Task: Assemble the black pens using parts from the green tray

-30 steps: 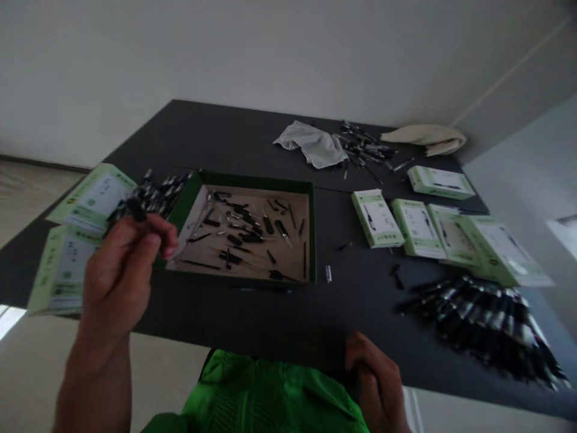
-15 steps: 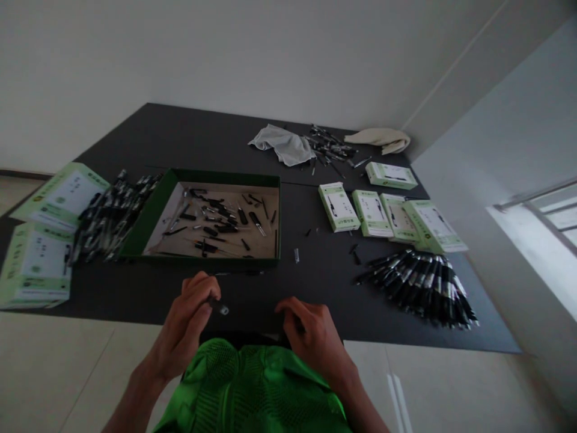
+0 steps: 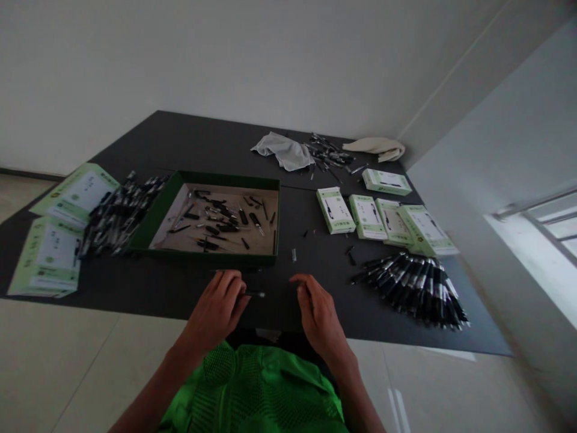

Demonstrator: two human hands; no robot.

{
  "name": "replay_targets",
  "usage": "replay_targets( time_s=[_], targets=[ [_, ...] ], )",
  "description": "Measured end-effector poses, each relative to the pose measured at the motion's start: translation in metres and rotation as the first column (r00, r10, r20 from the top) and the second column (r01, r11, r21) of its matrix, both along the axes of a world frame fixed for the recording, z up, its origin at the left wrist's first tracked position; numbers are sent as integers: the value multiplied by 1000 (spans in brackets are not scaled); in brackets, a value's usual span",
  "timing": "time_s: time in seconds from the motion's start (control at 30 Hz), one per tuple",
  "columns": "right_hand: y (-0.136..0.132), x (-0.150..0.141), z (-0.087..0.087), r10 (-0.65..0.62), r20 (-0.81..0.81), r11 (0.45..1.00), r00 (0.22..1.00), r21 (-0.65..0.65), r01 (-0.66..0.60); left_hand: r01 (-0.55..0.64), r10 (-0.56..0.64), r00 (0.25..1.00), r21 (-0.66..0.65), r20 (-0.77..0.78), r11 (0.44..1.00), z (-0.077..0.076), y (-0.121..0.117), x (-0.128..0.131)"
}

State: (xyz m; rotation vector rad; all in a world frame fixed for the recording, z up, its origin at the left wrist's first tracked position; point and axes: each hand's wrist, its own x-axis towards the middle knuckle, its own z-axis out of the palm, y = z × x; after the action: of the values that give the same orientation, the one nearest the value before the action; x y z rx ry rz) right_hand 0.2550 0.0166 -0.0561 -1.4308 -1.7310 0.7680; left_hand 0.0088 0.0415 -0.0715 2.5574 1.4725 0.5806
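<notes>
My left hand [image 3: 220, 308] rests at the near edge of the dark table [image 3: 189, 138], its fingers pinched on a small dark pen part [image 3: 255, 294] that pokes out to the right. My right hand [image 3: 317, 310] sits a little to the right, fingers curled, and what it holds, if anything, is hidden. Just beyond both hands stands a shallow green tray [image 3: 148, 225] with several loose black pen parts inside.
A heap of black pens [image 3: 118, 210] lies left of the tray beside two green-and-white boxes [image 3: 47, 258]. A fan of black pens [image 3: 412, 281] lies at the right, with several small green boxes [image 3: 367, 215] behind it. Cloths [image 3: 283, 150] and more parts lie at the far edge.
My left hand came down from the pen heap at the left to the table's near edge. My right hand rose onto the table. The view swung slightly right.
</notes>
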Motion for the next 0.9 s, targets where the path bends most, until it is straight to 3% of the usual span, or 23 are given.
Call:
replay_targets(
  time_s=[0.13, 0.23, 0.43, 0.7, 0.9],
  targets=[
    [-2, 7, 3, -43, 64, 998, 997, 47, 40, 16, -16, 1000, -2, -18, 1000, -7, -14, 32],
    [1, 15, 0, -152, 109, 986, 982, 82, 143, -2, 1, 1000, 18, 9, 1000, -10, -14, 45],
    [0, 30, -5, -210, 162, 977, 964, 78, 200, -178, 179, 984, 103, 1, 979, -11, 2, 21],
    [-5, 20, -6, -77, 170, 996, 982, 47, 70, -232, 229, 964, 3, 132, 973, -25, 11, 9],
    [-1, 5, -14, -11, 206, 999, 978, 47, 1, -168, 174, 949, -47, 263, 985, -22, 10, -1]
  ],
)
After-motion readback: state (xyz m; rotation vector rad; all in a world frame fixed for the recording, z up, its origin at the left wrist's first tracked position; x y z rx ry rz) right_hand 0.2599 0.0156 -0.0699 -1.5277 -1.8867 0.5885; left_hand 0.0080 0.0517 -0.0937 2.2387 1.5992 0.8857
